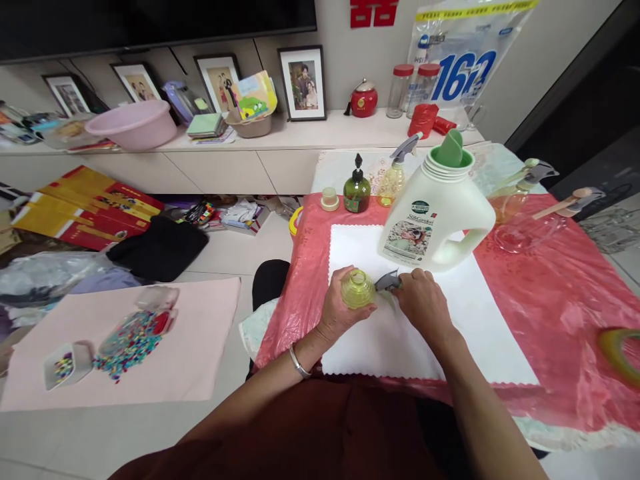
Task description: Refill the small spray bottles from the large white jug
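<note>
My left hand [336,307] is wrapped around a yellow-green ribbed bottle [358,291], whose open neck faces up. Close to the bottle's right side, my right hand [423,300] grips a grey spray nozzle [388,281], which is apart from the neck. Both hands are over a white sheet [430,340] with a scalloped edge. Behind them stands a large white detergent jug [440,213], uncapped, with a green spout [453,150] at its mouth. A pale cap [329,199] and a dark green pump bottle [357,190] stand at the back left of the table.
A clear spray bottle [393,179] stands behind the jug. To the right, another spray bottle [515,193] and a clear bottle [530,230] rest on the red plastic cover [560,320]. A tape roll [620,353] is at the right edge. Colourful beads [131,343] lie on a pink mat.
</note>
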`<state>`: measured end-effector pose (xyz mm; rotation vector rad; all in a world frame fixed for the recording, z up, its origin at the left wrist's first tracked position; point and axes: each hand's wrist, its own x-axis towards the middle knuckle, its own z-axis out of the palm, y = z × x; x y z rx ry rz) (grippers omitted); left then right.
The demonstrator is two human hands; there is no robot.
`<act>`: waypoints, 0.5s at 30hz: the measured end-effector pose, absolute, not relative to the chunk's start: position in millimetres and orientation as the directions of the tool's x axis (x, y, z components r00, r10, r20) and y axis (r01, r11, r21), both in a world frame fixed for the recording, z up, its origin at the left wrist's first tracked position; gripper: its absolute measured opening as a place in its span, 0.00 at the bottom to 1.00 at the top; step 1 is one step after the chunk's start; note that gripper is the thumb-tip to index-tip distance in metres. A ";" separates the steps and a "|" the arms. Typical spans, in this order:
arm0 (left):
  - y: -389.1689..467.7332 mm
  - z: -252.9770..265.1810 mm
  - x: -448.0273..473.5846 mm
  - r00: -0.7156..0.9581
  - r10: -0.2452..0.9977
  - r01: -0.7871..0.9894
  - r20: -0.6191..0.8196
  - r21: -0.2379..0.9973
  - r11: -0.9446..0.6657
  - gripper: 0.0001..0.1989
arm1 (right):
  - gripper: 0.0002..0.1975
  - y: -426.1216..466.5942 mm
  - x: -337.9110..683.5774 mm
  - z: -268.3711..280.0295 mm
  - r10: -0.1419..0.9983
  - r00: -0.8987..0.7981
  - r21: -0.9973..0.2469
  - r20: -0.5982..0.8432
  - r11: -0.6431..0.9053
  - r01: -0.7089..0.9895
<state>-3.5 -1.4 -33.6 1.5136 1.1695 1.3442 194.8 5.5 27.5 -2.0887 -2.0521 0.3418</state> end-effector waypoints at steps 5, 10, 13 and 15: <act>1.9 -36.2 -3.2 0.024 0.953 0.157 0.301 0.941 -0.301 0.47 | 0.12 4.9 217.7 49.9 0.988 0.067 -0.523 0.141 0.017 0.852; 4.2 -38.4 -2.8 0.028 0.952 0.196 0.305 0.932 -0.304 0.47 | 0.20 2.1 212.0 96.4 0.923 0.278 -0.963 0.267 0.270 0.027; 4.2 -39.6 -2.9 0.035 0.939 0.191 0.343 0.920 -0.343 0.47 | 0.16 -2.0 189.4 124.0 0.896 0.329 -0.923 0.298 0.358 -0.138; 4.3 -40.5 -3.0 0.039 0.935 0.198 0.353 0.914 -0.353 0.47 | 0.13 -3.5 175.8 134.6 0.876 0.318 -0.892 0.364 0.425 -0.151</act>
